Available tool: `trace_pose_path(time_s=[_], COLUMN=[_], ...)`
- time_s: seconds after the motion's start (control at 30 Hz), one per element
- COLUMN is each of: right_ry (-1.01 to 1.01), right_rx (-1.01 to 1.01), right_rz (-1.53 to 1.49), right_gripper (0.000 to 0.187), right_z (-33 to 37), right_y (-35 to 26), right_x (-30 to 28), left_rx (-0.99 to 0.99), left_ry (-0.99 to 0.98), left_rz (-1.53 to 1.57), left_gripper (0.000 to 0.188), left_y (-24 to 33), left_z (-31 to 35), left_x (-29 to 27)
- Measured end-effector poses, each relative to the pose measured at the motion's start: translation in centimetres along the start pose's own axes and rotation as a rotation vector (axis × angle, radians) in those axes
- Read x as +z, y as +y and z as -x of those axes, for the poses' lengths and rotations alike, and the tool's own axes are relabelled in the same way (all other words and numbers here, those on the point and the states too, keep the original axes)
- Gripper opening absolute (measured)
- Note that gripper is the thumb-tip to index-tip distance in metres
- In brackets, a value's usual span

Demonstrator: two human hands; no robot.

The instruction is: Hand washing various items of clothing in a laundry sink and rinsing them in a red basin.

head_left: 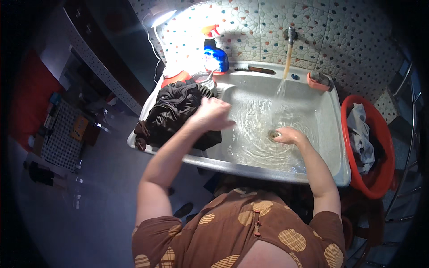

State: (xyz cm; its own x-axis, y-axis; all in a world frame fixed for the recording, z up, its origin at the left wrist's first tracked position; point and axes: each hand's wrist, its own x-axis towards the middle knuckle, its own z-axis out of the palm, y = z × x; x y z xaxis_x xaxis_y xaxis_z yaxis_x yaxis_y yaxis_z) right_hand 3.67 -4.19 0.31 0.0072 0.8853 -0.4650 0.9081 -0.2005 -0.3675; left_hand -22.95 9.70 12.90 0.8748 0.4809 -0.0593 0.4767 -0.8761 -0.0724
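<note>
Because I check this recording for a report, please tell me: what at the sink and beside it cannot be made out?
All in the head view:
Small round thing: whether drain or plug; right hand and rippling water obscure it.
Left hand: exact position of its fingers; blurred.
Dark garment: its underside, hidden by its own folds.
Red basin: its bottom, hidden by laundry.

no legible words, numbers or signs, any marking on the blue spray bottle [216, 58] too blurred to read
</note>
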Motion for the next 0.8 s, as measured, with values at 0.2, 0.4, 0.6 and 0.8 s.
trace_pose_path(time_s=[0.2, 0.4, 0.6, 0.8], right_ry=[0.238, 0.54, 0.307, 0.12], right_rx=[0.127, 0.425, 0.654, 0.761], right_rz=[-0.134, -0.237, -0.214, -0.107], right_gripper=[0.051, 0.051, 0.043, 0.039], right_z=[-0.9, -0.7, -0.1, 0.0], right_y=[7.6, 12.6, 14.2, 8.5], right_x=[3.4, 4.5, 5.5, 5.6], left_rx=[0.113, 0.0, -0.079, -0.27], left_ry=[-0.215, -0.254, -0.356, -0.234], left_rz=[0.324, 0.542, 0.577, 0.809], left_gripper=[0.055, 0.05, 0.051, 0.049], left_y=[7.1, 5.5, 2.5, -0.6], left_z=[-8.2, -12.2, -12.4, -9.8], left_x=[7.6, 15.3, 20.2, 20.9])
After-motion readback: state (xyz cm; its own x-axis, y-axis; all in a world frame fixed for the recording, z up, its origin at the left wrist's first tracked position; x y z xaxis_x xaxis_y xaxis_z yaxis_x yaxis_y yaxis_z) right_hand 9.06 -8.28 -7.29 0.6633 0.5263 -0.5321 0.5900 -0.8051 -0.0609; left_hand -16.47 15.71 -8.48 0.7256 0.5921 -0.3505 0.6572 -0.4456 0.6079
